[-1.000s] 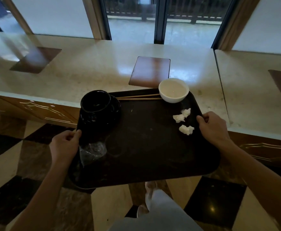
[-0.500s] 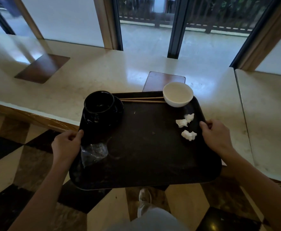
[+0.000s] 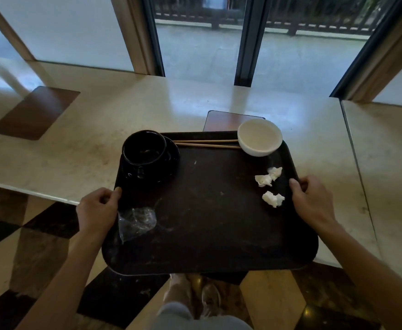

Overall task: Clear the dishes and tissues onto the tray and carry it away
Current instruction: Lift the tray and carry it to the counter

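A dark tray [image 3: 209,234] is held in the air over the counter's front edge. My left hand [image 3: 97,210] grips its left rim and my right hand [image 3: 312,201] grips its right rim. On the tray, a black bowl [image 3: 145,148] sits on a black plate [image 3: 169,163] at the far left. A white bowl [image 3: 259,136] stands at the far right corner, with a pair of chopsticks [image 3: 207,143] lying between the two bowls. Three crumpled tissues [image 3: 270,186] lie near my right hand. A clear plastic wrapper [image 3: 135,222] lies beside my left hand.
The pale stone counter [image 3: 95,144] runs along the window, with dark wooden inlays at left [image 3: 35,113] and behind the tray [image 3: 228,120]. A second counter section [image 3: 390,167] adjoins on the right. Below is a checkered floor [image 3: 40,246], with my shoes [image 3: 195,296] under the tray.
The view has shifted closer to the counter and to the right. The tray sits further over the counter's edge. Both hands keep the same grip on its rims.
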Demonstrator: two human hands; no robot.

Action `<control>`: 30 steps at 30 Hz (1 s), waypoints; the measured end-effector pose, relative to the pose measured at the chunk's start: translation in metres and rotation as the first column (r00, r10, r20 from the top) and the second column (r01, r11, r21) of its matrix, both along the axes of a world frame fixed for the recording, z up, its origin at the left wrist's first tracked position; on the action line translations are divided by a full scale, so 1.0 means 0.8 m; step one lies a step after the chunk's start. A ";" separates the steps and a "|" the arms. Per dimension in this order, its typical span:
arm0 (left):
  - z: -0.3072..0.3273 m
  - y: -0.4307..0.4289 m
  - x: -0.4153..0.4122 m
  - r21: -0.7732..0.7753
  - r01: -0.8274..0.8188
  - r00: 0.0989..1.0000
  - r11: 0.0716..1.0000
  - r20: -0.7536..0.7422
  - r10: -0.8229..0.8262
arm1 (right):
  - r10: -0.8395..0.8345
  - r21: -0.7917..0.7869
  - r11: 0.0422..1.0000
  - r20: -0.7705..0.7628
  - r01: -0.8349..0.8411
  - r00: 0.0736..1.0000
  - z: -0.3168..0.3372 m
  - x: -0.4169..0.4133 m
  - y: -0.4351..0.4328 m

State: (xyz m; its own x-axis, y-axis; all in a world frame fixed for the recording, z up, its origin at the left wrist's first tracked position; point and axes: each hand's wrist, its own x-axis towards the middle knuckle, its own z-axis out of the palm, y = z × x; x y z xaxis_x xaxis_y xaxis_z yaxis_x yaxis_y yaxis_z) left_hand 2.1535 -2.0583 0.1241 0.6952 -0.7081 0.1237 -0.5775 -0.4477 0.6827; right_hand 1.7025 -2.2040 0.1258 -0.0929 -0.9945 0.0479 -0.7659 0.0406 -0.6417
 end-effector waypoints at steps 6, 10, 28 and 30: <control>-0.014 -0.076 0.028 -0.013 0.078 0.997 0.997 0.012 -0.078 | -0.097 0.001 0.995 0.025 0.097 0.995 -0.019 0.022 -0.033; -0.028 -0.128 0.051 -0.027 0.127 0.992 0.992 0.000 -0.127 | -0.161 0.002 0.987 0.048 0.161 0.986 -0.033 0.039 -0.056; -0.149 -0.279 0.080 0.012 0.237 0.945 0.971 -0.235 -0.227 | -0.342 0.046 0.939 0.034 0.341 0.939 -0.147 0.073 -0.144; -0.164 -0.285 0.076 0.015 0.248 0.943 0.969 -0.231 -0.238 | -0.343 0.061 0.938 0.038 0.340 0.939 -0.161 0.071 -0.149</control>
